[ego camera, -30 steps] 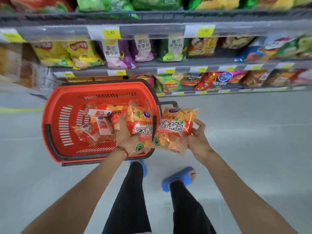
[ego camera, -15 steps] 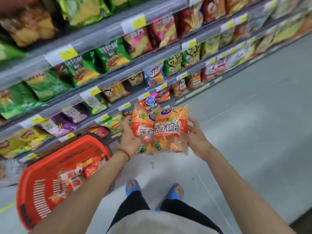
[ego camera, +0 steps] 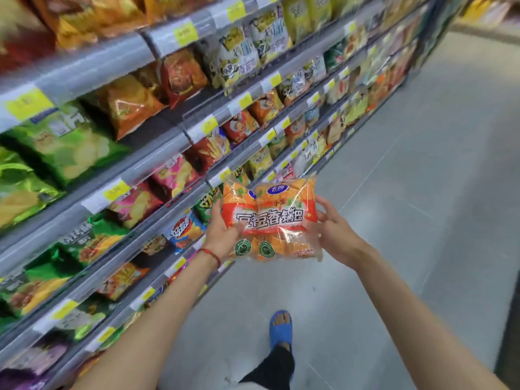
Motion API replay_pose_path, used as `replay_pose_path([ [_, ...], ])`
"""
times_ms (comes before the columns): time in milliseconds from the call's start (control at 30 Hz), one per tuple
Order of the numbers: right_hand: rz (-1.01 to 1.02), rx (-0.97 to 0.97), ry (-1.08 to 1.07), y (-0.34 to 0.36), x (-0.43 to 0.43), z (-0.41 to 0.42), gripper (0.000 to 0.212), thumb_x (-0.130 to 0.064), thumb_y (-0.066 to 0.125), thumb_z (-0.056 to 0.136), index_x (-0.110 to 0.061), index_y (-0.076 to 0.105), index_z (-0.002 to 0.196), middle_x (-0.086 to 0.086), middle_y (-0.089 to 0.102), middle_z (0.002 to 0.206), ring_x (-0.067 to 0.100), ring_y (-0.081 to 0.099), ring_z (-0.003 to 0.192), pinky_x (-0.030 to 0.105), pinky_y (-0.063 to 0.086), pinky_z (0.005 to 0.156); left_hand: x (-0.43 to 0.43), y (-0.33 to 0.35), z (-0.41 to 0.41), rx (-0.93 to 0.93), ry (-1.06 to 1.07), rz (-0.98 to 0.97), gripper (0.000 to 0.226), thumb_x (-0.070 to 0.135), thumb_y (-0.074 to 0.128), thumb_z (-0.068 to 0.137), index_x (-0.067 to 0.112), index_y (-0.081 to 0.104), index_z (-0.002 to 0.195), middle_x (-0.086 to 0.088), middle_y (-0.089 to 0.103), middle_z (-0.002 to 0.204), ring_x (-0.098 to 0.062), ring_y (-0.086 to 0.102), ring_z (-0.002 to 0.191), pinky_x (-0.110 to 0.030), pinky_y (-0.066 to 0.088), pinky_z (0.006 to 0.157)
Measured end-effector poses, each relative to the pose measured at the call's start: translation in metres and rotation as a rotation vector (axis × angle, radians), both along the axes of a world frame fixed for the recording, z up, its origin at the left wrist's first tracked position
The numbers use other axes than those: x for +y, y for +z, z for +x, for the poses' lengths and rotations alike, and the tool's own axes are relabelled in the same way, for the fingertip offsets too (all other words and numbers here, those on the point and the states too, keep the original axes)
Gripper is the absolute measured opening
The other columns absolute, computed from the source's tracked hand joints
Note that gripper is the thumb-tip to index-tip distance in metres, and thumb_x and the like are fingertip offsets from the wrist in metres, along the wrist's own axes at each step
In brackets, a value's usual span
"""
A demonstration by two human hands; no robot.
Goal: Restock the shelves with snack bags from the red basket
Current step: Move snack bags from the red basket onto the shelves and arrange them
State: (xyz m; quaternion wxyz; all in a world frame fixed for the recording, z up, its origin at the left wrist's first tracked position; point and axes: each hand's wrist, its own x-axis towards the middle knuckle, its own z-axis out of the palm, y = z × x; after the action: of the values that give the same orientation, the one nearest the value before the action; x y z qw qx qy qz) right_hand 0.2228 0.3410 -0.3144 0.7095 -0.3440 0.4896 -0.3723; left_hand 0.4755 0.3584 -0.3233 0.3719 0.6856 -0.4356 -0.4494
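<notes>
A: So, head cam only. Looking down an aisle past snack shelves (ego camera: 157, 153) on the left, crammed with chip bags (ego camera: 70, 144) behind yellow price tags (ego camera: 116, 190).

B: And the hands?

A: Gripping two orange snack bags (ego camera: 273, 220) between them, overlapped, print side up. Cupping the left edge with the left hand (ego camera: 222, 235), thumb curled over the front. Clamping the right edge with the right hand (ego camera: 334, 235), fingers spread and bent round it.

B: Where exactly though?

A: Up in mid-air over the grey floor (ego camera: 422, 192), just beside the lower shelves, touching none. Also spotted: red string bracelet (ego camera: 209, 256) on the left wrist, blue slipper (ego camera: 281, 330) below.
</notes>
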Motion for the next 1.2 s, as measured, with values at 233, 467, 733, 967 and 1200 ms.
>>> replay_pose_path([
  [233, -0.073, 0.000, -0.112, 0.035, -0.102, -0.040, 0.058, 0.010, 0.052, 0.098, -0.024, 0.046, 0.145, 0.015, 0.068, 0.132, 0.038, 0.067, 0.120, 0.057, 0.054, 0.101, -0.124, 0.036, -0.042, 0.069, -0.093, -0.064, 0.072, 0.011, 0.068, 0.091, 0.026, 0.028, 0.150, 0.010, 0.054, 0.122, -0.011, 0.058, 0.108, -0.017, 0.046, 0.076],
  [467, -0.129, -0.055, -0.164, 0.056, -0.180, -0.066, 0.050, 0.003, 0.052, 0.098, -0.019, 0.047, 0.143, 0.015, 0.074, 0.121, 0.034, 0.073, 0.105, 0.042, 0.062, 0.084, -0.219, 0.054, -0.081, 0.110, -0.128, -0.098, 0.072, 0.006, 0.066, 0.092, 0.027, 0.028, 0.149, 0.015, 0.054, 0.112, 0.000, 0.058, 0.095, -0.015, 0.052, 0.073],
  [733, -0.287, 0.067, -0.088, 0.062, -0.278, -0.126, 0.064, -0.024, 0.081, 0.088, -0.019, 0.045, 0.142, 0.008, 0.073, 0.125, 0.031, 0.072, 0.112, 0.056, 0.056, 0.097, -0.317, 0.075, -0.149, 0.120, -0.118, -0.112, 0.076, -0.001, 0.065, 0.090, 0.025, 0.028, 0.151, 0.006, 0.059, 0.119, -0.011, 0.064, 0.099, -0.023, 0.057, 0.068],
  [967, -0.310, 0.033, -0.020, 0.079, -0.387, -0.205, 0.073, -0.022, 0.089, 0.078, -0.019, 0.048, 0.139, 0.007, 0.075, 0.118, 0.027, 0.075, 0.102, 0.056, 0.058, 0.094, -0.400, 0.102, -0.216, 0.017, -0.039, -0.162, 0.076, 0.017, 0.074, 0.084, 0.044, 0.031, 0.142, 0.003, 0.061, 0.125, -0.020, 0.064, 0.110, -0.048, 0.054, 0.095],
  [1200, -0.379, -0.007, 0.037, 0.110, -0.506, -0.239, 0.074, -0.017, 0.084, 0.083, -0.020, 0.044, 0.145, 0.006, 0.075, 0.119, 0.033, 0.075, 0.100, 0.056, 0.058, 0.092, -0.472, 0.138, -0.260, -0.162, 0.039, -0.402, 0.075, 0.022, 0.065, 0.095, 0.032, 0.019, 0.154, 0.008, 0.051, 0.138, -0.011, 0.054, 0.124, -0.039, 0.046, 0.105],
])
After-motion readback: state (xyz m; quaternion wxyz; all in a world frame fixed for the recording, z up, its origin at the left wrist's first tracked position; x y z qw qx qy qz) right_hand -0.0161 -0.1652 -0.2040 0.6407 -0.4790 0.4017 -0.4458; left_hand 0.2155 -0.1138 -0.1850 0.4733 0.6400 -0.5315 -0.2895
